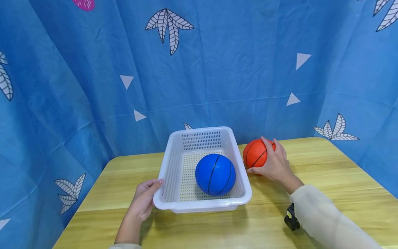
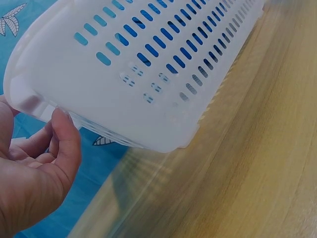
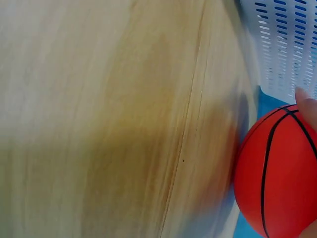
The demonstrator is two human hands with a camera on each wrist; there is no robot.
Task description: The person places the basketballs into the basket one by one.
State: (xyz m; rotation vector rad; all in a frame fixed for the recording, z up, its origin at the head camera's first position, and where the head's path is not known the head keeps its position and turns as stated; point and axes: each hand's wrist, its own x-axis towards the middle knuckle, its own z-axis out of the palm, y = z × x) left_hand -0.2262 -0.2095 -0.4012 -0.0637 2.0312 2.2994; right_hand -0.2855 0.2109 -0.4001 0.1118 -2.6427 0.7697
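Note:
A white plastic basket (image 1: pixel 201 205) with slotted walls stands on the table, tilted a little towards me in the head view. My left hand (image 1: pixel 143 200) pinches its rim at the near left corner, thumb on top and fingers curled beneath. Inside the basket, on the right, lies a blue ball (image 1: pixel 215 175) with black seam lines. My right hand (image 1: pixel 274 162) grips an orange-red ball (image 1: pixel 254 155) just right of the basket, its thumb on the near side and fingers over the top. In the right wrist view this red ball (image 3: pixel 277 178) appears beside the basket wall (image 3: pixel 277 64).
The wood-grain table (image 1: pixel 314 162) ends at a back edge close behind the basket and the red ball. A blue curtain (image 1: pixel 236 69) printed with leaves and triangles hangs behind it. A black device (image 1: pixel 291 218) sits at my right wrist.

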